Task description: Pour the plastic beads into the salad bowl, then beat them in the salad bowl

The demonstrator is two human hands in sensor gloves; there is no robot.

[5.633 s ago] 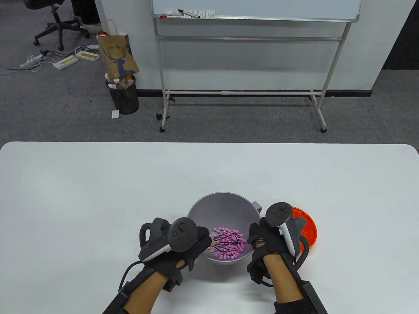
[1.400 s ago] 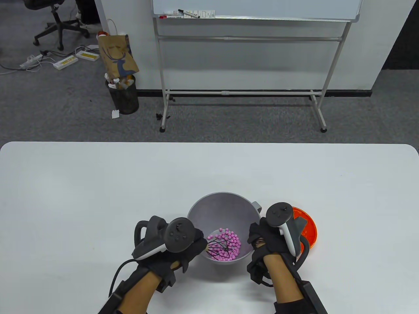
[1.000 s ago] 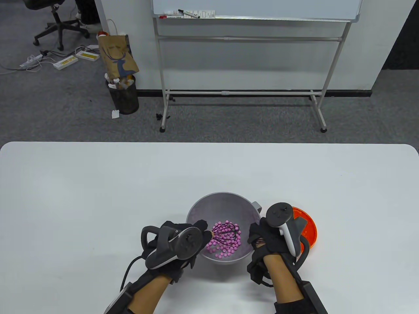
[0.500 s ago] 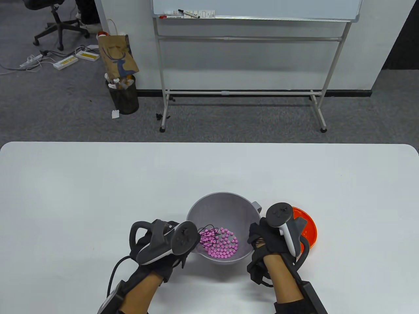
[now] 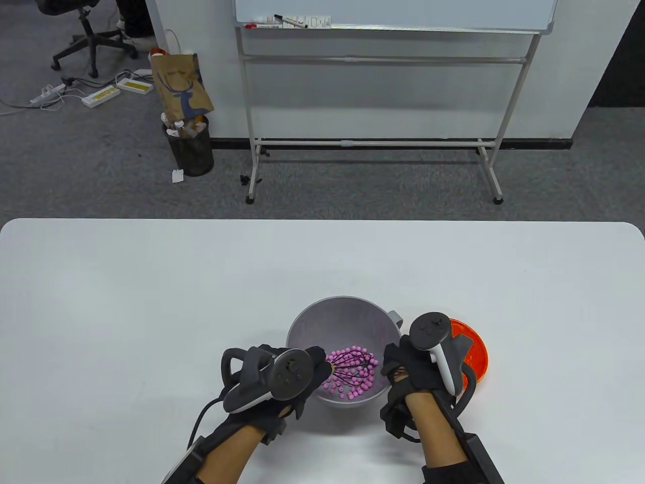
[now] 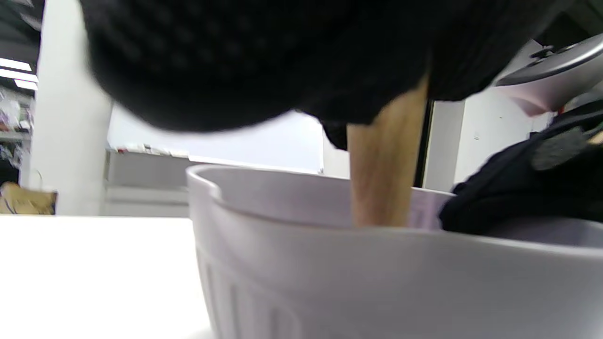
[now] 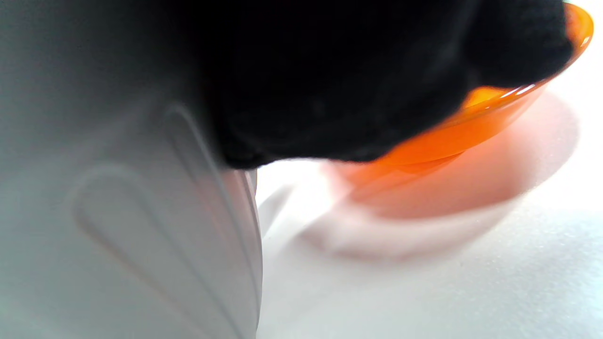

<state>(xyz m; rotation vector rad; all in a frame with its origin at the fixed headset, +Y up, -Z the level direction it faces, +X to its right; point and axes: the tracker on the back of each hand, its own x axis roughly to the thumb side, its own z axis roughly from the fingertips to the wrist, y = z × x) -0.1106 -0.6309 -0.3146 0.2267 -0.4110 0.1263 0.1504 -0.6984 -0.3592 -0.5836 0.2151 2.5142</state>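
The small pink plastic beads (image 5: 352,375) already lie in the bottom of the round pale-grey plastic salad bowl (image 5: 347,315), heaped toward its near side, so the pouring part looks done. Just beside the bowl on its right sits a shallow orange translucent plastic dish (image 5: 476,353), which shows no beads on the part that can be seen; most of it is hidden behind the right hand (image 5: 410,370).

The beating is under way. The left hand (image 5: 297,375) is curled around the pale wooden handle (image 6: 384,155) of a whisk with black wire loops (image 5: 350,364), and the loops are down among the beads in the middle of the heap. The handle slants over the bowl's near-left rim into the bowl.

The right hand grips the bowl's right rim, fingers hooked over the edge, and appears to steady it on the white tabletop (image 5: 151,302).

What is left, as a judgement, is only more stirring and then lifting the whisk out. No beads are visible on the tabletop.
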